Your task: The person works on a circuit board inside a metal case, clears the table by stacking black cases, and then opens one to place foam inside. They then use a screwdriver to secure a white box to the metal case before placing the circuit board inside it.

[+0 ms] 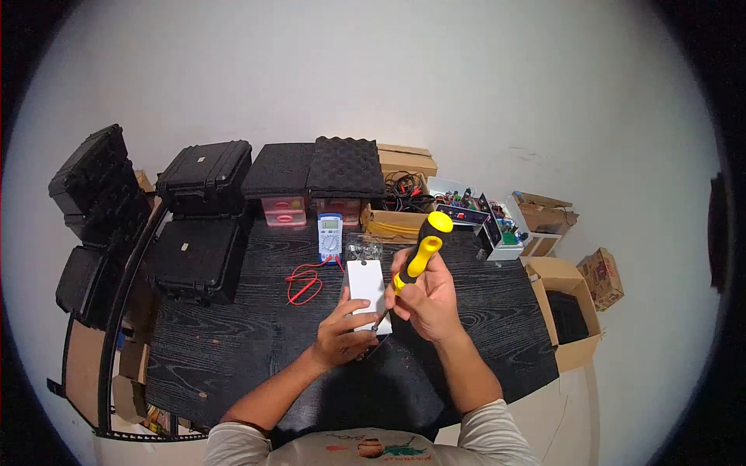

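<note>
A white rectangular panel (366,281) is held in my left hand (342,332), whose fingers lie across its lower part. My right hand (427,303) grips a yellow and black screwdriver (420,256), its handle up and its shaft slanting down to the left. The screwdriver's tip is at the lower edge of the panel, close to my left fingertips. A dark round spot shows at the panel's top end. Just behind the panel is a clear container (364,247) with small parts in it.
A multimeter (331,235) with red leads (305,286) lies behind and left. Black cases (194,256) stand at the left. Along the back are foam sheets (346,167), a cable box (400,221) and electronics (505,237). An open carton (563,311) is at the right.
</note>
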Tool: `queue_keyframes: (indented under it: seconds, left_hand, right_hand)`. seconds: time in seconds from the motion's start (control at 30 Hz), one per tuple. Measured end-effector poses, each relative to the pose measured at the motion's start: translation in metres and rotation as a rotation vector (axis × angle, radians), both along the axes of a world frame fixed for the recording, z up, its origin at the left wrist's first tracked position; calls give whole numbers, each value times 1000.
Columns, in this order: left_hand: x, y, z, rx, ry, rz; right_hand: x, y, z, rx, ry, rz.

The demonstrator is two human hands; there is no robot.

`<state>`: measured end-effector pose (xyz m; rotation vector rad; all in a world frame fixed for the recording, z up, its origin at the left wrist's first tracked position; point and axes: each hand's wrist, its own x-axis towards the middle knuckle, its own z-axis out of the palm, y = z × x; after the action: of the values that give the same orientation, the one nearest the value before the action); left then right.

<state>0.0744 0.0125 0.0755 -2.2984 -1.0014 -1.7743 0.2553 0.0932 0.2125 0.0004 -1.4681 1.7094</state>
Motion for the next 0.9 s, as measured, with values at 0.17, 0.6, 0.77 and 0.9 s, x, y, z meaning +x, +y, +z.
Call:
queue_keyframes:
  seconds: [0.17,0.6,0.77,0.9]
  left_hand:
    - [0,2,-5,-17,35,31]
    - [2,-4,12,18,106,101]
    - [6,-7,16,23,142,122]
    - [10,-10,22,-13,112,103]
  right_hand:
    - [1,1,3,-252,-37,75]
    - [2,13,12,-47,-2,-34]
    - [-25,48,19,25,67,-245]
    - [-44,69,14,85,-5,-291]
